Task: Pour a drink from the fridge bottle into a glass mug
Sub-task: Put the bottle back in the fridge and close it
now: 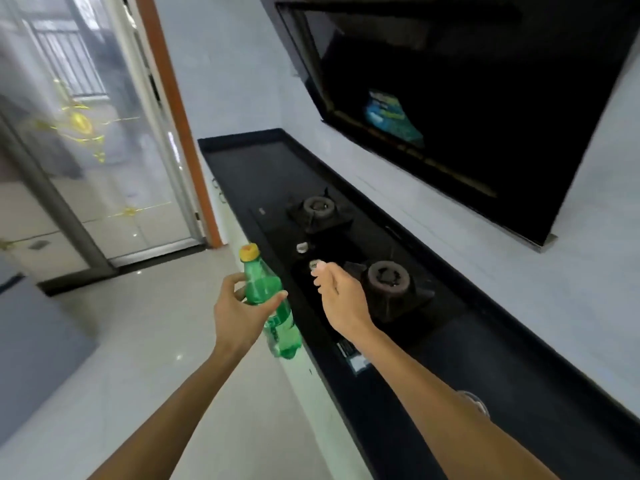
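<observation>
Left hand (239,308) wrapped round green soda bottle (265,289), yellow cap (250,252) on, held off the counter edge. Right hand (341,296) loosely curled, empty, over gas hob (349,247). Step looks like bottle transfer to the glass (477,400) half-hidden behind right forearm; next: uncap

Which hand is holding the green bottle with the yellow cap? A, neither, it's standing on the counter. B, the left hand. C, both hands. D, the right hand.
B: the left hand grips the green bottle around its upper body, while the right hand is apart from it, out over the hob.
</observation>
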`<state>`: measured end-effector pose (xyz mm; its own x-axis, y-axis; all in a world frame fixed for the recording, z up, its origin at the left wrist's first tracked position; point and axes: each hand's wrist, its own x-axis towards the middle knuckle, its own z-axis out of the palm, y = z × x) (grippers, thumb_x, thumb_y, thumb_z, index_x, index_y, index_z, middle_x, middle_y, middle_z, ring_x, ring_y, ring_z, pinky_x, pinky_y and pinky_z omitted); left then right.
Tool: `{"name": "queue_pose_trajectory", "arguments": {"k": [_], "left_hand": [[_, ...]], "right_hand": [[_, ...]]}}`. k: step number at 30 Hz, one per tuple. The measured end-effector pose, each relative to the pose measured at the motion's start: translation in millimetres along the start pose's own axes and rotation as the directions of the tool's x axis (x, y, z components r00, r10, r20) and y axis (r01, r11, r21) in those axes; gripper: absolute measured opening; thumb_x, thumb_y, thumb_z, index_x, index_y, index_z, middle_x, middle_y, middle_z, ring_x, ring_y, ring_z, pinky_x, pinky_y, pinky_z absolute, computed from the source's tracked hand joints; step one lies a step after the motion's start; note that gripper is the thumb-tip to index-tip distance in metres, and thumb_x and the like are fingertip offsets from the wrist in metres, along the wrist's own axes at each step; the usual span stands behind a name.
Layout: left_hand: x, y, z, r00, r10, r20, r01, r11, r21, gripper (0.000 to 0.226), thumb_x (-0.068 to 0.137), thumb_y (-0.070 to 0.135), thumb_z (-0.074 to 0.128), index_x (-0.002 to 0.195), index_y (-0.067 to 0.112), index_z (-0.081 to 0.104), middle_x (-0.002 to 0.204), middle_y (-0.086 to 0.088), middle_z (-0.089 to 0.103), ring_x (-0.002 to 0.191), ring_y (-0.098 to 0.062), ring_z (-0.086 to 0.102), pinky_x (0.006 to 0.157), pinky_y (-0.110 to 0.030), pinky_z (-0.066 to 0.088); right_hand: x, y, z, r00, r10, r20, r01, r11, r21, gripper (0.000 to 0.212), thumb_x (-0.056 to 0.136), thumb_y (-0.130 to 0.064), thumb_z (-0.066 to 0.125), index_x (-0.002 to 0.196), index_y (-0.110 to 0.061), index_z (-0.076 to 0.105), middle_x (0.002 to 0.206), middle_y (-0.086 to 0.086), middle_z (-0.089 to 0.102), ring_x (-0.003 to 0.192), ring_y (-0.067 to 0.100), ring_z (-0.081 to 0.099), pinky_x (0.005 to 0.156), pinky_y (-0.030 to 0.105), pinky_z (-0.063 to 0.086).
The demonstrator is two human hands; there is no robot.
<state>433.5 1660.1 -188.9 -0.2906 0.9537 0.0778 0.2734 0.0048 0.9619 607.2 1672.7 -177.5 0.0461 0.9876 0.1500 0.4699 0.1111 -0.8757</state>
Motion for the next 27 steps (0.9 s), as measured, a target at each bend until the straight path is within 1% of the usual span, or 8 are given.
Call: {"name": "queue_pose_trajectory", "arguments": {"k": [4, 7, 11, 14, 17, 20, 24, 27], "left_hand": [[18, 1, -69, 0.992, -0.035, -0.117, 0.032, 0.999, -0.028, 0.058, 0.068, 0.024, 0.086, 0.111, 0.021, 0.047, 0.097, 0.006, 0.062, 0.077, 0.000, 0.062, 0.061, -0.012, 0.048], [32, -1, -121, 0.980, -0.062, -0.188, 0.050, 0.997, -0.065, 0.057, 0.069, 0.024, 0.085, 0.111, 0.022, 0.047, 0.101, 0.004, 0.063, 0.080, -0.001, 0.062, 0.063, -0.015, 0.050], [50, -5, -201, 0.941, -0.067, -0.331, 0.040, 0.995, -0.088, 0.056, 0.069, 0.024, 0.086, 0.112, 0.023, 0.050, 0.092, 0.011, 0.064, 0.080, 0.002, 0.061, 0.061, -0.010, 0.045], [63, -5, -259, 0.897, -0.047, -0.440, 0.005, 0.995, -0.096, 0.054, 0.068, 0.025, 0.086, 0.110, 0.026, 0.054, 0.090, 0.018, 0.064, 0.081, 0.002, 0.062, 0.068, -0.015, 0.048], [75, -9, -314, 0.858, -0.037, -0.513, -0.018, 0.995, -0.102, 0.046, 0.067, 0.028, 0.087, 0.105, 0.028, 0.060, 0.089, 0.011, 0.071, 0.080, -0.005, 0.069, 0.072, -0.025, 0.055], [84, -9, -361, 0.824, -0.019, -0.566, -0.042, 0.995, -0.094, 0.039, 0.069, 0.027, 0.086, 0.104, 0.025, 0.067, 0.086, 0.007, 0.073, 0.076, -0.007, 0.070, 0.067, -0.020, 0.056], [100, -10, -410, 0.784, -0.015, -0.621, -0.053, 0.994, -0.091, 0.034, 0.069, 0.029, 0.085, 0.098, 0.029, 0.068, 0.083, 0.005, 0.074, 0.076, -0.012, 0.071, 0.069, -0.027, 0.058], [117, -9, -442, 0.741, -0.005, -0.671, -0.065, 0.995, -0.079, 0.033, 0.070, 0.029, 0.085, 0.097, 0.031, 0.068, 0.084, 0.006, 0.074, 0.076, -0.011, 0.071, 0.069, -0.026, 0.057]], "right_hand": [[20, -49, 59, 0.996, 0.003, 0.088, -0.014, 0.992, 0.123, 0.045, 0.101, -0.043, 0.037, 0.093, -0.007, 0.062, 0.085, 0.006, 0.066, 0.081, 0.022, 0.062, 0.083, 0.047, 0.050], [34, -87, 105, 0.989, 0.019, 0.149, -0.051, 0.975, 0.215, 0.047, 0.096, -0.048, 0.037, 0.091, -0.009, 0.062, 0.082, 0.004, 0.064, 0.078, 0.019, 0.061, 0.080, 0.046, 0.051], [50, -151, 180, 0.957, 0.022, 0.289, -0.117, 0.941, 0.318, 0.033, 0.100, -0.035, 0.040, 0.095, -0.015, 0.066, 0.087, 0.002, 0.068, 0.084, 0.019, 0.064, 0.084, 0.040, 0.053], [59, -199, 231, 0.921, -0.028, 0.388, -0.130, 0.917, 0.377, 0.028, 0.102, -0.032, 0.040, 0.098, -0.020, 0.065, 0.098, 0.004, 0.071, 0.089, 0.019, 0.065, 0.083, 0.033, 0.053], [61, -242, 280, 0.884, -0.069, 0.463, -0.143, 0.902, 0.408, 0.031, 0.103, -0.033, 0.037, 0.103, -0.017, 0.063, 0.101, 0.005, 0.070, 0.084, 0.019, 0.066, 0.078, 0.033, 0.054], [58, -278, 322, 0.842, -0.100, 0.530, -0.175, 0.878, 0.445, 0.034, 0.103, -0.034, 0.037, 0.104, -0.014, 0.064, 0.093, 0.002, 0.069, 0.077, 0.016, 0.065, 0.070, 0.026, 0.053], [61, -318, 370, 0.788, -0.150, 0.596, -0.176, 0.874, 0.454, 0.033, 0.102, -0.033, 0.038, 0.099, -0.016, 0.066, 0.094, 0.004, 0.070, 0.078, 0.017, 0.065, 0.075, 0.030, 0.053], [74, -346, 404, 0.756, -0.183, 0.629, -0.163, 0.877, 0.452, 0.033, 0.102, -0.033, 0.039, 0.103, -0.015, 0.068, 0.095, 0.004, 0.071, 0.080, 0.018, 0.065, 0.077, 0.033, 0.054]]}}
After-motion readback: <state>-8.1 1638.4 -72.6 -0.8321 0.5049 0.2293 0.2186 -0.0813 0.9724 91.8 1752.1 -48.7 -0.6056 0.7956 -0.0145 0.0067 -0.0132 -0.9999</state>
